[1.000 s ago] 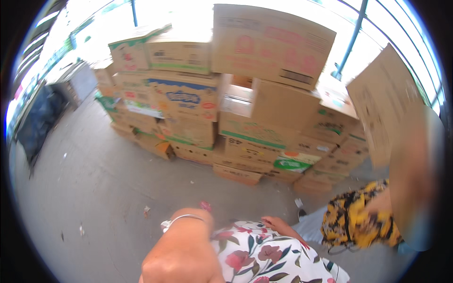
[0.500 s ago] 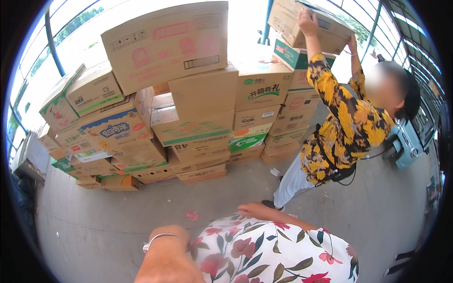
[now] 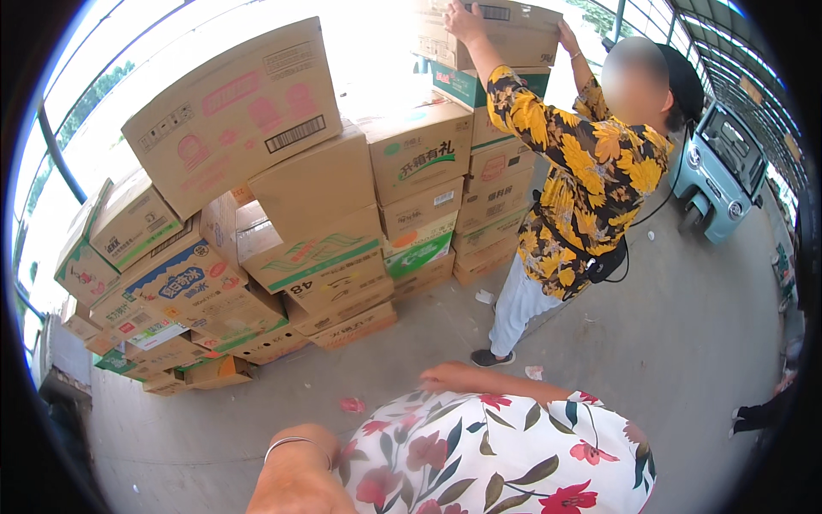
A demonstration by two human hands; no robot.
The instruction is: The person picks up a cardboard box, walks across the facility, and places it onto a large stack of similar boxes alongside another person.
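My left hand (image 3: 306,434) is low in the view, just past a thin silver bracelet; its fingers are hidden. My right hand (image 3: 449,375) lies in front of my white floral top (image 3: 505,437), the forearm running off to the right, and its fingers are too unclear to read. Neither hand shows a thing in it. Ahead stands a wall of stacked cardboard boxes (image 3: 317,248), topped by a large tilted carton (image 3: 240,111) with pink print. To the right, a co-worker (image 3: 582,171) in a yellow-and-black patterned shirt holds a carton (image 3: 514,34) on a green-and-white box (image 3: 467,84).
A light blue small vehicle (image 3: 728,167) is parked at the right under a long roofed frame. Scraps of paper and a pink wrapper (image 3: 351,404) lie on the concrete floor (image 3: 197,428). Part of another person's dark-clothed leg (image 3: 758,415) shows at the right rim.
My view has swung to the right, so the boxes sit further left. The co-worker's carton has come down level on the green-and-white box. My hands keep much the same pose.
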